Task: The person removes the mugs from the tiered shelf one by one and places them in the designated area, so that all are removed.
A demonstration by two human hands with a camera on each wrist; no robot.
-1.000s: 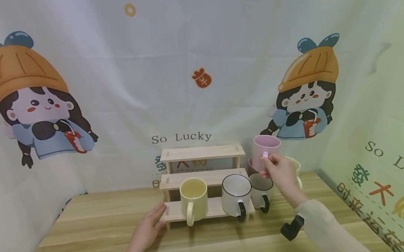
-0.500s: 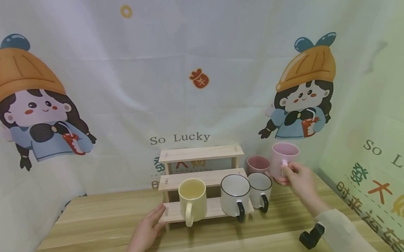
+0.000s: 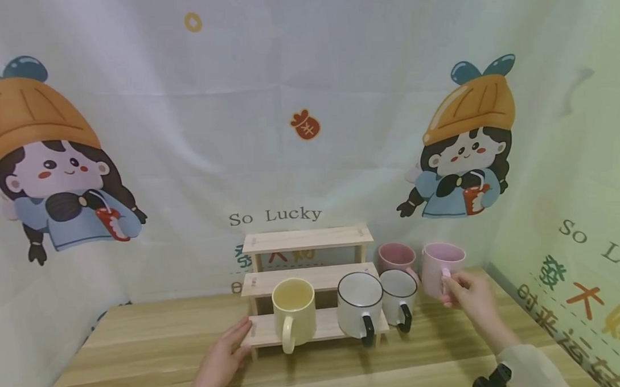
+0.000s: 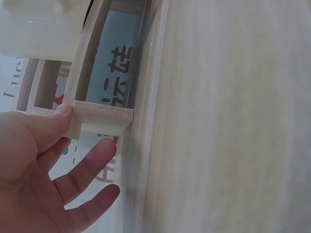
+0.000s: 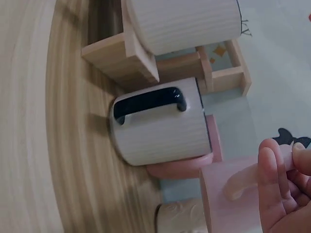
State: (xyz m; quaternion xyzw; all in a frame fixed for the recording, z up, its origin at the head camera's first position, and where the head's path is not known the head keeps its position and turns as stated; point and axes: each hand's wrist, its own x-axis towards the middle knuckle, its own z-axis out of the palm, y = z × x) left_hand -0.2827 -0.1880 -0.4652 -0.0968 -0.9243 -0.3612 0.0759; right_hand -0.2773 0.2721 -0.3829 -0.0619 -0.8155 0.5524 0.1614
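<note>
Mug (image 3: 434, 273): pale-pink ceramic cylinder, three o'clock of tiered pale-wood stand (image 3: 308, 238).
Right hand (image 3: 472, 299): pinches handle (image 3: 446, 280); one-sided grip could tip it.
Left hand (image 3: 222, 354): fingers apart, touching stand.
Rose ceramic mug (image 3: 396, 255): drift toward nine o'clock could knock it.

A pale, lightly creased backdrop cloth (image 3: 360, 174) rises behind the wood-grain desk (image 3: 156, 341), which lies well below the red money-pouch print (image 3: 305, 125). Above and left of that pouch is a yellow coin print (image 3: 193, 22); farther left, a large cartoon girl in an orange hat (image 3: 65, 162); to its right, a smaller matching girl (image 3: 464, 148). Below it runs "So Lucky" lettering (image 3: 275, 216). Far right of the pouch, an angled side panel (image 3: 560, 167) bearing Chinese characters (image 3: 586, 298) looks greenish; soft whitish streaks lie left of it.
</note>
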